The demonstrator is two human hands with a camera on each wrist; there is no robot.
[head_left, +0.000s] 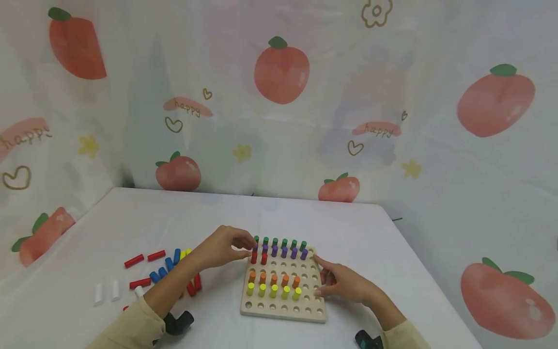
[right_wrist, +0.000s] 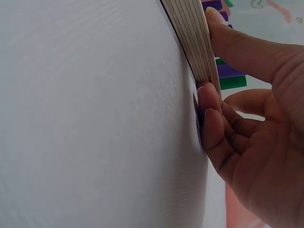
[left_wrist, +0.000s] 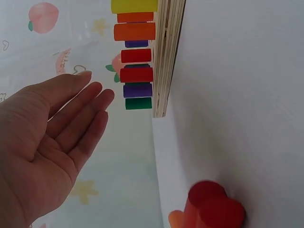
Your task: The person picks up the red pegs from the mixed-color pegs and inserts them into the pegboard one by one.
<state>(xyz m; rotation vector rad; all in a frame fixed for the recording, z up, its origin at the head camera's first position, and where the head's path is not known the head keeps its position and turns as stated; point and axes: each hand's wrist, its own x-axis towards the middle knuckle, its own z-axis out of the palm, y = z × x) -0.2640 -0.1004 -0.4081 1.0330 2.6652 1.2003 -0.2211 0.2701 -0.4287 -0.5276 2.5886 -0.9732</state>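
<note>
A wooden pegboard (head_left: 301,315) lies on the white table, carrying rows of upright green pegs (head_left: 284,242), purple pegs (head_left: 284,252), orange pegs (head_left: 274,279) and yellow pegs (head_left: 273,291). Two red pegs (head_left: 264,259) stand at the left of the row in front of the purple ones. Beside that red pair is my left hand (head_left: 224,247); in the left wrist view its loosely bent fingers (left_wrist: 97,121) are apart from the pegs and hold nothing. My right hand (head_left: 346,283) grips the board's right edge, thumb on the top face and fingers (right_wrist: 213,128) against the side.
Loose red pegs (head_left: 133,261), blue pegs (head_left: 169,264), white pegs (head_left: 115,290) and yellow pegs (head_left: 183,254) lie left of the board, some behind my left forearm. A fruit-patterned curtain (head_left: 226,121) hangs behind the table (head_left: 362,232).
</note>
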